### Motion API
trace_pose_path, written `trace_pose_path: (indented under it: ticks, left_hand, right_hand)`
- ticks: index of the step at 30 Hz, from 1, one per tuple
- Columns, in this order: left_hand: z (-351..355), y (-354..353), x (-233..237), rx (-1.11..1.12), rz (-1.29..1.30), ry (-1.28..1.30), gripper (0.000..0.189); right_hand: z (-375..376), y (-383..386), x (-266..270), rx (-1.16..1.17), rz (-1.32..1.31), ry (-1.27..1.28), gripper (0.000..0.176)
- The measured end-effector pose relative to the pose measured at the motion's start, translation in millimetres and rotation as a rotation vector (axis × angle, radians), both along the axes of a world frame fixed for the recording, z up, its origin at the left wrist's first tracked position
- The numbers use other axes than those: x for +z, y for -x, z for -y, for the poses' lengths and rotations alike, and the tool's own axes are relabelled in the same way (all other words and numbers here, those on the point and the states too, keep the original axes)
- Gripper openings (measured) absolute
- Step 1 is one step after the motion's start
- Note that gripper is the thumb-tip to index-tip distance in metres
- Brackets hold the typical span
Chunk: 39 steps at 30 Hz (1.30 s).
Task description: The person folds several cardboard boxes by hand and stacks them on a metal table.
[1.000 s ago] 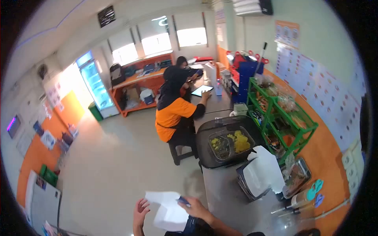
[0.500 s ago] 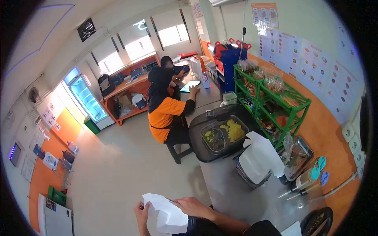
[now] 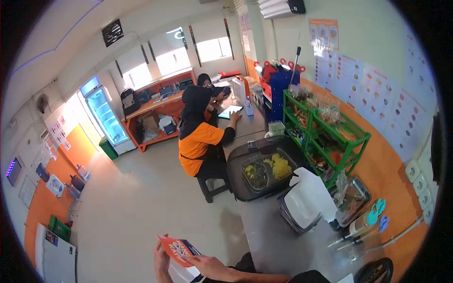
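My left hand (image 3: 161,260) grips the left edge of a paper food box (image 3: 178,250), printed orange and dark blue with white lettering outside and white inside. On its right side, my right hand (image 3: 207,266) is closed over the near edge. The box is held in front of my body, left of the steel counter (image 3: 264,226), and its lower part is hidden by my hands. To the right on the counter, white paper sheets or boxes (image 3: 302,203) stand in a dark container (image 3: 288,214).
A black tray (image 3: 236,158) holds a clear divided container with yellow food (image 3: 279,166). Behind it stands a green rack (image 3: 309,113). Bottles (image 3: 361,224) and a steel pan (image 3: 361,186) are at right. A person in an orange shirt (image 3: 198,141) sits using a tablet (image 3: 230,112).
The box has turned from its plain white side to its printed orange side. Both hands have shifted a little lower and left in view, still holding it.
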<state>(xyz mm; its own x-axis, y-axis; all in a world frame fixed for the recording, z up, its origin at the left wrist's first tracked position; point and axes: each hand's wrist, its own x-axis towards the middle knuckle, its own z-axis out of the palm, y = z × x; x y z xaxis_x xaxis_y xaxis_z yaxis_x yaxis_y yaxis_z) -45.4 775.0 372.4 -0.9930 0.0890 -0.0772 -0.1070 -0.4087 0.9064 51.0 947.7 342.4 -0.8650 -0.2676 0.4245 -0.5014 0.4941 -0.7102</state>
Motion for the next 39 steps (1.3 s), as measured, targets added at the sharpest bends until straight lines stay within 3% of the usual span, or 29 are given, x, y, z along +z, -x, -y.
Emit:
trace_pose_path:
  ticks: [1, 3, 4, 5, 7, 8, 10, 13, 15, 17, 19, 20, 21, 23, 24, 31, 33, 34, 36, 39]
  left_hand:
    - [10, 1, -3, 0.008, -0.005, -0.009, 0.023]
    - [42, 3, -10, -0.208, -0.108, 0.130, 0.020]
    - [60, 7, -8, -0.364, -0.149, 0.367, 0.016]
    - [63, 6, -6, -0.356, -0.144, 0.370, 0.016]
    - [59, 1, 0, -0.397, -0.312, 0.589, 0.013]
    - [49, -3, 3, -0.393, -0.298, 0.584, 0.013]
    - [26, -10, 5, -0.154, -0.349, 0.506, 0.018]
    - [26, -15, 0, -0.107, -0.289, 0.464, 0.020]
    - [28, -18, -16, -0.118, -0.275, 0.370, 0.015]
    - [20, -18, -20, -0.134, -0.261, 0.269, 0.012]
    - [11, -30, -8, -0.236, -0.119, 0.212, 0.022]
    - [17, -33, -8, -0.396, -0.160, 0.300, 0.034]
    - [15, -39, -12, -0.379, -0.147, 0.284, 0.034]
    - [8, -47, -14, -0.403, 0.045, 0.565, 0.031]
    - [12, -48, -12, -0.455, 0.061, 0.517, 0.031]
    - [16, -43, -27, -0.494, -0.002, 0.500, 0.030]
    - [16, -40, -31, -0.482, 0.014, 0.513, 0.029]
    - [14, -39, -32, -0.483, 0.009, 0.514, 0.029]
    - [12, -37, -33, -0.344, -0.013, 0.430, 0.030]
    - [6, -35, -22, -0.325, -0.018, 0.435, 0.031]
  right_hand:
    - [-7, 5, -1, 0.008, -0.005, -0.009, 0.044]
    - [-27, 19, -3, -0.139, 0.317, 0.000, 0.029]
    - [-43, 20, 2, -0.130, 0.310, 0.137, 0.026]
    - [-58, 21, 8, -0.123, 0.307, 0.272, 0.028]
    - [-75, 21, 23, -0.060, 0.414, 0.242, 0.028]
    - [-78, 18, 27, -0.004, 0.510, 0.212, 0.028]
    - [-78, 14, 27, 0.015, 0.499, 0.214, 0.029]
    - [-82, 13, 11, 0.081, 0.491, 0.265, 0.028]
    - [-83, 13, -2, 0.125, 0.496, 0.320, 0.028]
    - [-87, 10, -6, 0.229, 0.607, 0.551, 0.027]
    - [-87, 9, -2, 0.213, 0.639, 0.503, 0.028]
    - [-88, 10, 1, 0.211, 0.675, 0.443, 0.031]
    - [-88, 9, 2, 0.213, 0.713, 0.379, 0.035]
    - [-85, 11, -16, 0.294, 0.732, 0.400, 0.038]
    - [-83, 11, -25, 0.361, 0.727, 0.443, 0.042]
    - [-79, 8, -22, 0.260, 0.865, 0.488, 0.049]
    - [-82, 10, -18, 0.237, 0.746, 0.433, 0.048]
    - [-85, 12, -24, 0.163, 0.827, 0.369, 0.042]
    - [-90, 15, -13, 0.209, 0.800, 0.396, 0.039]
    - [-95, 21, 2, 0.215, 0.731, 0.406, 0.031]
